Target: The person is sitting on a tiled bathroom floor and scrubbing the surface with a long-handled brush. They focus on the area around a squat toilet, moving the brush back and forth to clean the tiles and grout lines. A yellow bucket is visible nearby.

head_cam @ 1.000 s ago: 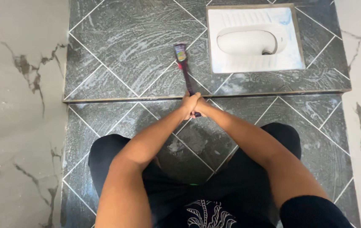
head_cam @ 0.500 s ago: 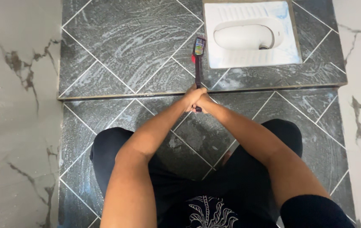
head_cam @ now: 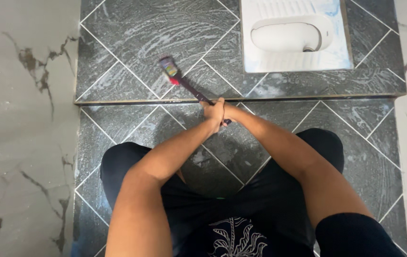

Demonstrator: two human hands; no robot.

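Both hands are clasped shut around the end of a long-handled scrub brush (head_cam: 184, 84): the left hand (head_cam: 214, 112) is wrapped over the top, the right hand (head_cam: 226, 114) mostly hidden beneath it. The brush head rests on the raised step of dark, diamond-laid floor tiles (head_cam: 132, 43), streaked with soapy swirls. That wet film looks slick (feet or grip could slip). A white ceramic squat pan (head_cam: 294, 59) sits nearby.

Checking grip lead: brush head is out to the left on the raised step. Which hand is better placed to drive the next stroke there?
Probably left. The left hand wraps over the right hand, further up the brush handle and on the side its head angles toward.
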